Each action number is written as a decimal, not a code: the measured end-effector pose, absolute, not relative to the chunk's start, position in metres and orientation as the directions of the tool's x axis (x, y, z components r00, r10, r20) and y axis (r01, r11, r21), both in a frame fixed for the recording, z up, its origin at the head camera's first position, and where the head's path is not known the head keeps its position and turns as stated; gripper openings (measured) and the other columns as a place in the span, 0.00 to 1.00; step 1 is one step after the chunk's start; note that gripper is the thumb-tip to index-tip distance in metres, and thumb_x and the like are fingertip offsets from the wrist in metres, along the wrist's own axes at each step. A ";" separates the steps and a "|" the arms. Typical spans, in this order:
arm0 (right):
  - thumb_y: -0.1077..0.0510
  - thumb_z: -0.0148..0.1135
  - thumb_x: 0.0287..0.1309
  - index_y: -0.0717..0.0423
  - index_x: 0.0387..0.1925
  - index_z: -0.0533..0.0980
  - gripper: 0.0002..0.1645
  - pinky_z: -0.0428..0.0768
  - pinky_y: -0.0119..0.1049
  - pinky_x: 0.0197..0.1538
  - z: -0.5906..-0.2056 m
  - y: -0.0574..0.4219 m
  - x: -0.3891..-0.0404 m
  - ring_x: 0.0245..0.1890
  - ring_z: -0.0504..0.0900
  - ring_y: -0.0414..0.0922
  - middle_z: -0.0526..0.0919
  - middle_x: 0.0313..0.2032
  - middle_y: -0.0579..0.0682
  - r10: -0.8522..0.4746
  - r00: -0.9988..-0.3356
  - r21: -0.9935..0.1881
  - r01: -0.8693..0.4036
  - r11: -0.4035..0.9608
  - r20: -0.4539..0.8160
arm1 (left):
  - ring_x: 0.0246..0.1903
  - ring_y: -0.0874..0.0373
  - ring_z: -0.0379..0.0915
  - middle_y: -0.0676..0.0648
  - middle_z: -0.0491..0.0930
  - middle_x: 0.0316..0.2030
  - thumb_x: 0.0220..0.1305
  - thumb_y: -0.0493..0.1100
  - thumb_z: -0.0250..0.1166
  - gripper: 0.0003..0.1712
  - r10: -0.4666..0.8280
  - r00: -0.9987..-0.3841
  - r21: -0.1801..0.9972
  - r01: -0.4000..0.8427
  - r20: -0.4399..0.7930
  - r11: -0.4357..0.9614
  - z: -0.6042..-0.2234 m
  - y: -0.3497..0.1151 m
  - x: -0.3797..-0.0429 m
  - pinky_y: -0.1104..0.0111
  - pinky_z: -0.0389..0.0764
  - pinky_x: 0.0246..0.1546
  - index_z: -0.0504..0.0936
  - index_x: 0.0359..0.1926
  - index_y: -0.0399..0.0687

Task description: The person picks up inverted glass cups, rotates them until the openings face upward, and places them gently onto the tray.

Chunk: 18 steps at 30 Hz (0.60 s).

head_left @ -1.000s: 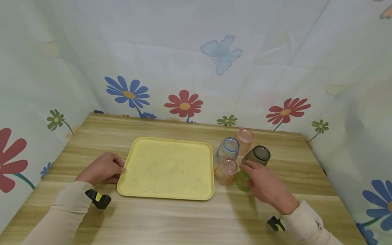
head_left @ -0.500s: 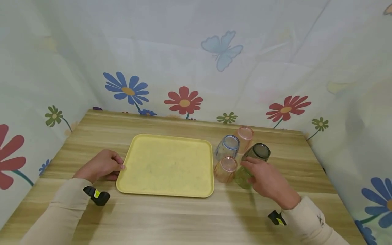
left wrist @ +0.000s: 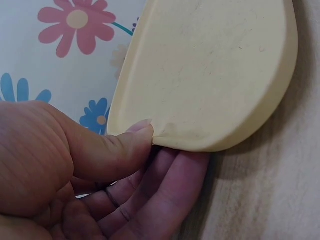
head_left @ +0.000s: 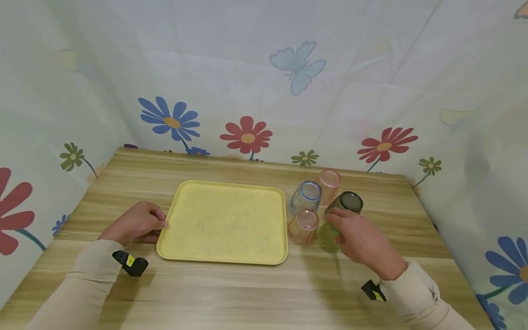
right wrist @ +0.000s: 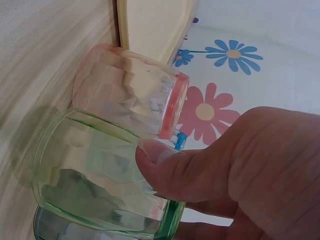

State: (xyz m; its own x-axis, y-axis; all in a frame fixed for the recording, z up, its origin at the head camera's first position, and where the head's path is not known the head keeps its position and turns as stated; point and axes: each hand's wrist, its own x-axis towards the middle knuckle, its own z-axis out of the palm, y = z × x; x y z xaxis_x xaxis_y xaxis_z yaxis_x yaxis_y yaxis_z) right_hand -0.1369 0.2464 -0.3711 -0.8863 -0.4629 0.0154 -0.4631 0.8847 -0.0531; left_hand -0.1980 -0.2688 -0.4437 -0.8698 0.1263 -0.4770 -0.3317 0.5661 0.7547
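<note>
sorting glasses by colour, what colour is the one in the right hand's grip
The glass is translucent green, clearest in the right wrist view.

2 cream sleeves [head_left: 78,279] and 2 black wrist devices [head_left: 138,267] with yellow-green markings [head_left: 130,261]

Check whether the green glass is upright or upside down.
Upside down: in the right wrist view, the green glass has its wide mouth toward the table and its thick base up, by the right hand.
</note>
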 end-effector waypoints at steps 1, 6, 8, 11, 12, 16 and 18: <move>0.71 0.77 0.49 0.59 0.58 0.80 0.32 0.88 0.44 0.40 -0.371 0.247 -0.136 0.46 0.88 0.53 0.84 0.57 0.55 -0.460 -0.888 -0.052 -0.460 0.886 0.013 | 0.30 0.57 0.80 0.43 0.80 0.33 0.69 0.32 0.66 0.10 0.125 -0.870 0.751 -0.331 -0.478 0.571 -0.444 -0.269 -0.199 0.63 0.91 0.32 0.76 0.44 0.27; 0.70 0.77 0.50 0.59 0.59 0.81 0.32 0.88 0.44 0.40 -0.368 0.248 -0.135 0.46 0.88 0.53 0.84 0.58 0.56 -0.442 -0.897 -0.059 -0.441 0.896 -0.004 | 0.31 0.57 0.81 0.43 0.80 0.34 0.69 0.31 0.64 0.09 0.121 -0.868 0.748 -0.336 -0.482 0.573 -0.444 -0.268 -0.199 0.62 0.91 0.33 0.76 0.44 0.27; 0.70 0.77 0.50 0.59 0.59 0.80 0.32 0.88 0.44 0.41 -0.367 0.248 -0.136 0.49 0.88 0.54 0.83 0.59 0.57 -0.435 -0.900 -0.061 -0.434 0.899 -0.009 | 0.31 0.57 0.81 0.42 0.80 0.34 0.70 0.31 0.63 0.08 0.126 -0.869 0.754 -0.332 -0.478 0.567 -0.444 -0.268 -0.199 0.62 0.91 0.33 0.76 0.44 0.27; 0.70 0.77 0.50 0.58 0.60 0.80 0.33 0.88 0.45 0.42 -0.364 0.247 -0.136 0.51 0.87 0.55 0.83 0.60 0.57 -0.430 -0.903 -0.058 -0.429 0.901 -0.009 | 0.31 0.57 0.81 0.42 0.80 0.35 0.69 0.31 0.63 0.09 0.124 -0.872 0.759 -0.332 -0.473 0.560 -0.444 -0.267 -0.200 0.62 0.91 0.34 0.76 0.45 0.27; 0.70 0.77 0.50 0.58 0.60 0.80 0.33 0.88 0.46 0.43 -0.364 0.247 -0.137 0.52 0.87 0.56 0.83 0.61 0.57 -0.429 -0.903 -0.054 -0.428 0.902 -0.010 | 0.31 0.57 0.81 0.42 0.81 0.35 0.69 0.31 0.63 0.09 0.126 -0.873 0.760 -0.329 -0.471 0.560 -0.444 -0.267 -0.200 0.62 0.91 0.34 0.76 0.45 0.27; 0.70 0.77 0.50 0.59 0.60 0.80 0.33 0.88 0.46 0.42 -0.360 0.244 -0.137 0.55 0.86 0.58 0.82 0.63 0.59 -0.436 -0.900 -0.041 -0.435 0.899 -0.003 | 0.31 0.57 0.81 0.42 0.80 0.35 0.70 0.31 0.64 0.09 0.110 -0.868 0.748 -0.346 -0.484 0.567 -0.444 -0.267 -0.200 0.62 0.91 0.33 0.76 0.45 0.27; 0.71 0.77 0.49 0.59 0.59 0.80 0.33 0.88 0.46 0.42 -0.359 0.243 -0.137 0.55 0.86 0.58 0.83 0.62 0.59 -0.447 -0.894 -0.040 -0.447 0.893 0.009 | 0.31 0.57 0.81 0.41 0.80 0.35 0.70 0.31 0.64 0.09 0.104 -0.864 0.739 -0.352 -0.492 0.574 -0.445 -0.268 -0.199 0.62 0.91 0.33 0.75 0.45 0.27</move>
